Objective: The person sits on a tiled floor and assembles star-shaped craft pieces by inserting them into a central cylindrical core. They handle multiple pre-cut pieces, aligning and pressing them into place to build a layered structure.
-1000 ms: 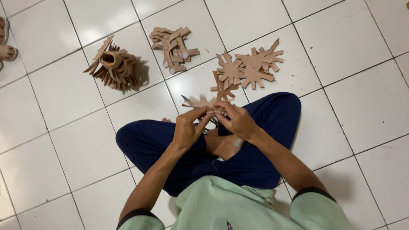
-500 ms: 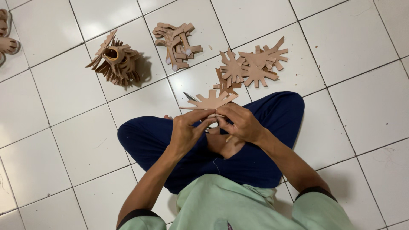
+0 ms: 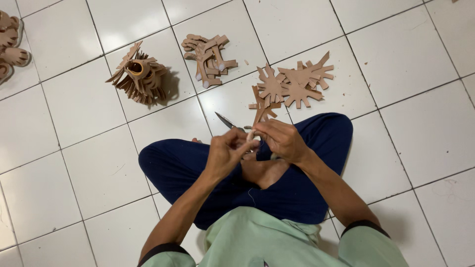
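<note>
White tiled floor [image 3: 405, 74], cross-legged seat. Both hands raised over lap for close work: left hand [image 3: 225, 153] and right hand [image 3: 283, 141] pinching brown cut-out [image 3: 261, 112]; scissors [image 3: 226, 121] just behind. Flat cut-outs [image 3: 297, 84], stacked piles [image 3: 141, 74] within reach.

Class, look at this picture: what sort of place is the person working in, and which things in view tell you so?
Probably an informal home craft workspace: the person sits cross-legged on a white tiled floor, with piles of tan cut-out shapes and a stacked bundle around them.
</note>
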`<state>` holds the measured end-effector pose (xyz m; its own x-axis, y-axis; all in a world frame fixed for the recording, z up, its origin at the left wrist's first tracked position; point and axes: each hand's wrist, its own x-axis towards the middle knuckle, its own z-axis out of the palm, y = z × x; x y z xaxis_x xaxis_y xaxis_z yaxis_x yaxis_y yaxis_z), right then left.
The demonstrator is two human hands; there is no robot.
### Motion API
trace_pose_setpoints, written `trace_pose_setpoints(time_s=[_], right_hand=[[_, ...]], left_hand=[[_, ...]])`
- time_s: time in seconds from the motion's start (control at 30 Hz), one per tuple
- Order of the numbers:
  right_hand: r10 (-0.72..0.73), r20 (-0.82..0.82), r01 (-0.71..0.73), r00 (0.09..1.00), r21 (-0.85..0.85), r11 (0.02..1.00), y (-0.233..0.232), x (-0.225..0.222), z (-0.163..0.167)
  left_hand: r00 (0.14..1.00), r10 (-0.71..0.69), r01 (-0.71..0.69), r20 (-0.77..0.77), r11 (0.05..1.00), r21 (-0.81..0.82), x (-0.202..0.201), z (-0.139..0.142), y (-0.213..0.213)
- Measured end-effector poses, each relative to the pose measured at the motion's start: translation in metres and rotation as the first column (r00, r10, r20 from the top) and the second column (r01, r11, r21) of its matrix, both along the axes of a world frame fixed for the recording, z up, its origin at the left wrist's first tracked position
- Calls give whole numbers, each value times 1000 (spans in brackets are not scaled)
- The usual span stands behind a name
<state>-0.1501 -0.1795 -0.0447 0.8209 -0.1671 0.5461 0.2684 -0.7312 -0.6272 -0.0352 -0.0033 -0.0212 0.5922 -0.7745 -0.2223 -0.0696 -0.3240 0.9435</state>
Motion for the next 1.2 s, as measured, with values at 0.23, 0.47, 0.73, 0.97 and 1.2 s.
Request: trace_pose_setpoints(time_s=[0.23,0.47,0.73,0.97,1.2], right_hand=[[-106,27,107,994,-31,994,7,1,9],[-107,65,110,992,-50,993,16,-5,12],[-55,-60,60,997,79,995,23,-9,5],[-40,-44,45,998,109,993,27,-5,-5],[-70,-60,73,996,60,995,39,2,-10]], left_hand=[[954,63,7,295,973,-231,8,12,1],[982,178,-146,66,929,-339,-6,-2,6],[985,160,-136,64,950,-281,-1,-21,19],[980,181,-160,86,966,-203,0,-23,19],[876,255,-172,409,958,-229,-3,-14,7]])
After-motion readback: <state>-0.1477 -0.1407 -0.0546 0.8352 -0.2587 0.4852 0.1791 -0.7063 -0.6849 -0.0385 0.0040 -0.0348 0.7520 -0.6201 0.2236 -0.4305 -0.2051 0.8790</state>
